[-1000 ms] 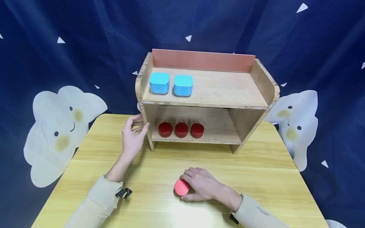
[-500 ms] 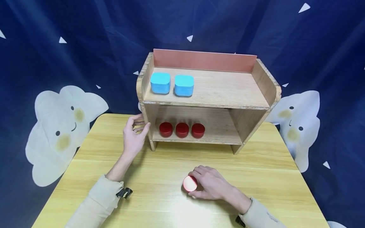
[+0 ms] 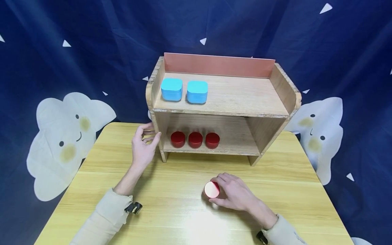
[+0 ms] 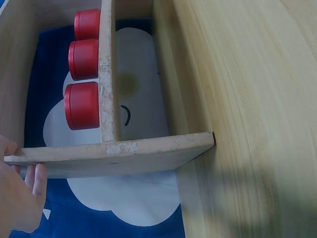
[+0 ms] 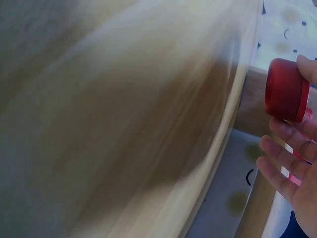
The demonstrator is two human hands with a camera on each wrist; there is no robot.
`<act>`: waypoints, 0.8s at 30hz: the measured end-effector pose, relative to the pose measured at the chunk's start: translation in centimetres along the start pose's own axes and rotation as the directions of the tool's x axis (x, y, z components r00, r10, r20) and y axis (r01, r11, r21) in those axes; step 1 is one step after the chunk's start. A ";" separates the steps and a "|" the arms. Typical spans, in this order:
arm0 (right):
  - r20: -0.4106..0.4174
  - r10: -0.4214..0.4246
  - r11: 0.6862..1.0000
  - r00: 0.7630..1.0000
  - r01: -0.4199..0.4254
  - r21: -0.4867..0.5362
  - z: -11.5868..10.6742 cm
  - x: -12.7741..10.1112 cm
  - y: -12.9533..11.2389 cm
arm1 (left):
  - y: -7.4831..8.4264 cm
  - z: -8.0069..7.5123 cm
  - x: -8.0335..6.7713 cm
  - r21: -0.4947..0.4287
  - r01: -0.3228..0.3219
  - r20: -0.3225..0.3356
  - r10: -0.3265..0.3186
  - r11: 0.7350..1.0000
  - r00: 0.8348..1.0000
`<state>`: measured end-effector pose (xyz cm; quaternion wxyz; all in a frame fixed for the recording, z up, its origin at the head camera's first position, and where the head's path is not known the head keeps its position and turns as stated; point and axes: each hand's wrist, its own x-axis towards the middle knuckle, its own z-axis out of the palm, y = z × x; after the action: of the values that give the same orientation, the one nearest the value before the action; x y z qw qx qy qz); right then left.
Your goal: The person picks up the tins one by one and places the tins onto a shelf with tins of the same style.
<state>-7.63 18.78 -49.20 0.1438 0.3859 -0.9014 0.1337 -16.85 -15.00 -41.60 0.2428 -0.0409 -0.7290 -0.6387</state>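
Between thumb and fingers, my right hand (image 3: 235, 193) pinches a small round red tin (image 3: 212, 189) over the table in front of the shelf. In the right wrist view the tin (image 5: 285, 91) shows its side and lid rim, with the lower fingers (image 5: 280, 153) spread below it. My left hand (image 3: 143, 148) grips the left side panel of the two-tier wooden shelf (image 3: 220, 113). The left wrist view has this hand (image 4: 22, 193) at the panel's edge (image 4: 114, 148). Three matching red tins (image 3: 195, 140) stand in a row on the lower tier, towards its left.
Two light blue boxes (image 3: 197, 92) with rounded corners sit on the shelf's upper tier at the left. The shelf stands towards the back of a wooden table (image 3: 171, 211). Behind hangs a dark blue curtain (image 3: 128, 41) with cloud prints.
My right hand has carried the red tin to the right and a little towards the shelf. The left hand stays on the side panel.
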 end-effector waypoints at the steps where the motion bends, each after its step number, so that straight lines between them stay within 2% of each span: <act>1: -0.007 0.005 1.000 1.000 -0.005 0.001 -0.1 0.0 0.1 | 0.0 0.0 0.0 0.000 0.000 0.000 0.000 1.000 1.000; 13: -0.040 0.039 0.999 0.998 -0.040 -0.015 -1.1 -0.3 1.0 | 0.0 0.0 0.0 0.011 -0.007 0.002 0.007 1.000 1.000; 24: -0.125 0.051 0.998 0.991 -0.056 -0.041 -2.2 -0.4 2.5 | -0.1 0.0 0.0 0.016 -0.023 -0.002 0.023 1.000 1.000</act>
<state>-8.88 21.49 -47.61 0.2042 0.3494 -0.9035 0.1409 -16.85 -14.98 -41.68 0.2514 -0.0464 -0.7333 -0.6300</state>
